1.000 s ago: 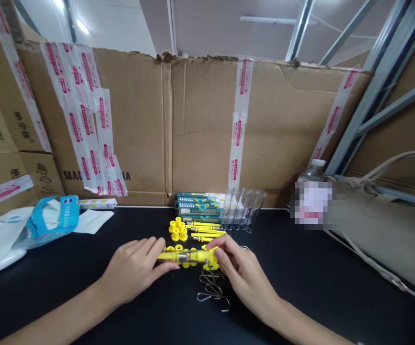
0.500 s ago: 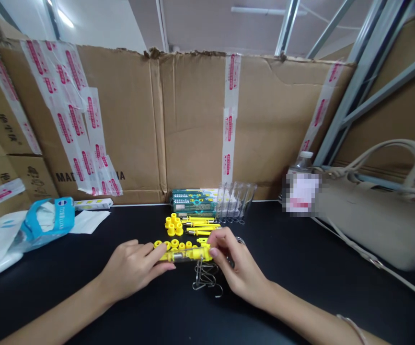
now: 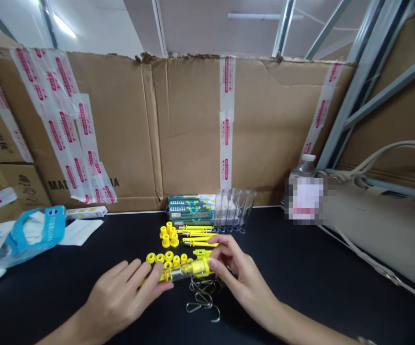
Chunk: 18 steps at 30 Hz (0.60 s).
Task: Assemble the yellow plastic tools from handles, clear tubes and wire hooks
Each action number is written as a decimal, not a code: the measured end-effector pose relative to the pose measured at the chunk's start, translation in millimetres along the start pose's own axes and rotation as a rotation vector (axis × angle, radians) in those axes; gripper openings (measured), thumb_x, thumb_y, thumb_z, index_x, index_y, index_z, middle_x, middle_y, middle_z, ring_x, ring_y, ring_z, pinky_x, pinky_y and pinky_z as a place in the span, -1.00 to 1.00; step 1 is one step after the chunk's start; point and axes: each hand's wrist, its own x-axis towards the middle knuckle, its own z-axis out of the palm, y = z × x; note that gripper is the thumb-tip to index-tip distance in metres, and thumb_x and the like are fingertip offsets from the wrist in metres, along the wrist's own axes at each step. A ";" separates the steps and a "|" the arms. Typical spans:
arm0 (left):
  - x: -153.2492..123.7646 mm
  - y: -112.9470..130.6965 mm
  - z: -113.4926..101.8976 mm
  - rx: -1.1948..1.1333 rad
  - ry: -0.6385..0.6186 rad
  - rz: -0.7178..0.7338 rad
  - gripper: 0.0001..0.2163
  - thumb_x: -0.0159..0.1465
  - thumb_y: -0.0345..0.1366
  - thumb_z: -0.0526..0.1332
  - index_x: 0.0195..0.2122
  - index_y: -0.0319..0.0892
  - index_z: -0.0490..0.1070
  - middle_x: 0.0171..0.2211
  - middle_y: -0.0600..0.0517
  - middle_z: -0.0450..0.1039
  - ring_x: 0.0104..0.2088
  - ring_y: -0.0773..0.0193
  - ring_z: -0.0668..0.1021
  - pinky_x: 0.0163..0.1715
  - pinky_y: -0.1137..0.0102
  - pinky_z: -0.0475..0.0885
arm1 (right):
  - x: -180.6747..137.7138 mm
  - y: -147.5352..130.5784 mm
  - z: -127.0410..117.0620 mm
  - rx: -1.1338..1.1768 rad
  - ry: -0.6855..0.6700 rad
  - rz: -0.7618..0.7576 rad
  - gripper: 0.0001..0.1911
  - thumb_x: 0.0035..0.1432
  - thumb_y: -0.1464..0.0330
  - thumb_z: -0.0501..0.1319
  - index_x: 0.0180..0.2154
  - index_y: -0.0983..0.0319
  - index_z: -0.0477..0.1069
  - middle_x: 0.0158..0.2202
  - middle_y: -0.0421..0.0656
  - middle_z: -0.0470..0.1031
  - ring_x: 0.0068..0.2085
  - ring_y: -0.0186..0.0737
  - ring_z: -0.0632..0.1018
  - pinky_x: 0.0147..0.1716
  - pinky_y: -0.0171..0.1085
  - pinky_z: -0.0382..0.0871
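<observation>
A clear plastic tube [image 3: 182, 273] with a yellow rod and a silvery metal piece inside lies across the middle, its right end slightly raised. My left hand [image 3: 121, 294] is closed round its left end. Thumb and fingers of my right hand [image 3: 241, 278] are closed on the yellow cap [image 3: 201, 267] at the other end. Just behind the tube lie several yellow rings [image 3: 169, 256] and a flat yellow piece [image 3: 202, 253]. Wire hooks [image 3: 203, 299] lie in a tangle below it.
Yellow flanged sleeves [image 3: 169, 237] and yellow rods with metal tips [image 3: 196, 234] lie farther back. Clear tubes [image 3: 234, 211] stand beside green boxes [image 3: 191, 211]. A blue-and-white tissue pack [image 3: 49, 227] lies left; a bottle [image 3: 306, 165] and handbag [image 3: 376, 220] stand right.
Both hands and the tube appear lower in the picture, and the tube now slants up to the right. The whole view has shifted slightly; both hands keep their hold.
</observation>
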 end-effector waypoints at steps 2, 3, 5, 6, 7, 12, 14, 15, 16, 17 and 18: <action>-0.9 -0.6 0.9 -0.002 0.002 0.000 -0.82 0.43 -0.32 0.13 -0.22 -0.31 0.46 -0.52 0.06 0.51 -0.54 0.28 0.53 -0.44 0.31 0.31 | -1.3 -3.4 -3.2 -0.096 0.008 0.024 -0.78 0.40 0.15 0.04 -0.16 0.15 0.28 -0.37 -0.23 0.39 -0.38 -0.25 0.39 -0.35 -0.28 0.25; -1.4 -1.1 1.0 -0.004 0.000 0.000 -0.82 0.43 -0.32 0.13 -0.21 -0.32 0.46 -0.52 0.05 0.51 -0.52 0.28 0.54 -0.43 0.31 0.31 | -2.2 -5.1 -4.2 -0.157 -0.004 0.007 -0.74 0.41 0.15 0.01 -0.25 0.16 0.30 -0.37 -0.22 0.39 -0.37 -0.25 0.39 -0.34 -0.28 0.24; -1.6 -1.3 -0.1 -0.005 -0.011 0.013 -0.83 0.42 -0.31 0.14 -0.20 -0.31 0.46 -0.53 0.07 0.50 -0.54 0.28 0.53 -0.45 0.31 0.30 | -3.7 -7.4 -4.4 -0.246 -0.045 -0.042 -0.64 0.44 0.17 -0.06 -0.38 0.18 0.25 -0.37 -0.20 0.38 -0.35 -0.24 0.40 -0.33 -0.28 0.23; -1.0 -0.7 -1.5 -0.003 -0.020 0.025 -0.83 0.42 -0.30 0.15 -0.21 -0.29 0.46 -0.53 0.09 0.50 -0.55 0.29 0.52 -0.47 0.30 0.29 | -4.3 -7.6 -3.6 -0.264 -0.064 -0.057 -0.61 0.45 0.17 -0.10 -0.41 0.18 0.22 -0.39 -0.20 0.37 -0.36 -0.24 0.41 -0.34 -0.28 0.23; -0.1 0.6 -3.3 0.000 -0.031 0.041 -0.84 0.41 -0.29 0.16 -0.21 -0.27 0.46 -0.54 0.10 0.50 -0.56 0.29 0.51 -0.48 0.30 0.28 | -4.6 -7.1 -2.3 -0.272 -0.080 -0.055 -0.58 0.45 0.16 -0.13 -0.43 0.18 0.19 -0.42 -0.20 0.36 -0.39 -0.25 0.40 -0.36 -0.29 0.22; 6.1 14.3 -11.2 0.023 -0.059 0.082 -0.84 0.38 -0.24 0.22 -0.20 -0.26 0.47 -0.52 0.11 0.51 -0.59 0.32 0.48 -0.52 0.30 0.26 | -4.4 -0.1 4.7 -0.422 0.018 0.042 -0.44 0.45 0.10 -0.21 -0.58 0.17 0.07 -0.64 -0.25 0.26 -0.62 -0.34 0.29 -0.57 -0.31 0.08; 7.2 18.8 -10.6 0.009 -0.075 0.039 -0.82 0.38 -0.23 0.20 -0.21 -0.25 0.46 -0.54 0.12 0.48 -0.60 0.31 0.47 -0.54 0.31 0.25 | -4.5 1.6 6.4 -0.482 0.072 0.036 -0.41 0.45 0.09 -0.22 -0.61 0.16 0.05 -0.68 -0.25 0.22 -0.66 -0.35 0.25 -0.61 -0.30 0.02; 7.1 20.1 -9.5 -0.018 -0.095 0.001 -0.81 0.41 -0.22 0.17 -0.23 -0.24 0.45 -0.55 0.13 0.46 -0.61 0.31 0.47 -0.56 0.32 0.23 | -4.6 1.8 7.2 -0.499 0.090 0.025 -0.41 0.45 0.09 -0.23 -0.61 0.16 0.04 -0.69 -0.24 0.22 -0.67 -0.35 0.25 -0.62 -0.30 0.01; 6.7 20.7 -8.2 -0.052 -0.112 -0.043 -0.79 0.43 -0.21 0.11 -0.25 -0.22 0.43 -0.56 0.13 0.44 -0.60 0.30 0.47 -0.57 0.32 0.23 | -4.6 1.7 8.1 -0.514 0.105 0.010 -0.41 0.45 0.09 -0.24 -0.61 0.15 0.03 -0.69 -0.23 0.23 -0.67 -0.34 0.25 -0.62 -0.30 0.01; 6.0 20.9 -6.8 -0.086 -0.129 -0.087 -0.76 0.46 -0.20 0.06 -0.27 -0.20 0.41 -0.56 0.12 0.42 -0.60 0.29 0.47 -0.57 0.32 0.23 | -4.5 1.5 9.1 -0.534 0.121 -0.010 -0.41 0.45 0.10 -0.25 -0.62 0.15 0.03 -0.69 -0.22 0.24 -0.67 -0.33 0.25 -0.61 -0.29 0.02; 5.2 20.6 -5.5 -0.117 -0.140 -0.117 -0.73 0.47 -0.19 0.01 -0.29 -0.18 0.40 -0.56 0.12 0.40 -0.60 0.28 0.48 -0.58 0.33 0.23 | -4.3 1.2 10.3 -0.556 0.137 -0.034 -0.41 0.46 0.11 -0.26 -0.61 0.15 0.04 -0.69 -0.21 0.26 -0.67 -0.32 0.26 -0.61 -0.29 0.04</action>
